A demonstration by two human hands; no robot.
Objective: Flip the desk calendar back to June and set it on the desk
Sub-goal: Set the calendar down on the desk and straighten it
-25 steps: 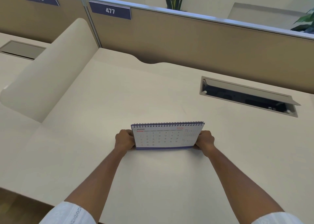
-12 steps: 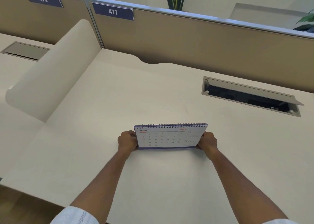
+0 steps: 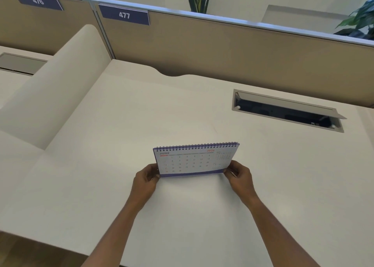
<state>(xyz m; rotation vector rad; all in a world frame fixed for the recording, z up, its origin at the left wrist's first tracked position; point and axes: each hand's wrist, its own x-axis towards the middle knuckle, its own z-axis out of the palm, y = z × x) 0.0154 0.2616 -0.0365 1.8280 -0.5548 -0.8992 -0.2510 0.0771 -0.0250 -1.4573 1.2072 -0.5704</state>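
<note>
A spiral-bound desk calendar (image 3: 194, 160) stands in the middle of the pale desk (image 3: 141, 125), its front page reading JUNE. Its purple bottom edge appears to rest on the desk surface. My left hand (image 3: 145, 178) grips the calendar's lower left corner. My right hand (image 3: 238, 175) grips the lower right corner. Both sets of fingers curl around the base, and the back of the calendar is hidden.
An open cable hatch (image 3: 287, 110) is sunk into the desk at the back right. A tan partition (image 3: 222, 50) with a "477" label (image 3: 124, 15) runs along the back. A curved cream side divider (image 3: 60, 80) rises at the left. The desk's front edge is near my arms.
The calendar and both hands sit slightly lower and nearer in view than a second ago. My fingers look a little looser at the corners. The page still shows June.
</note>
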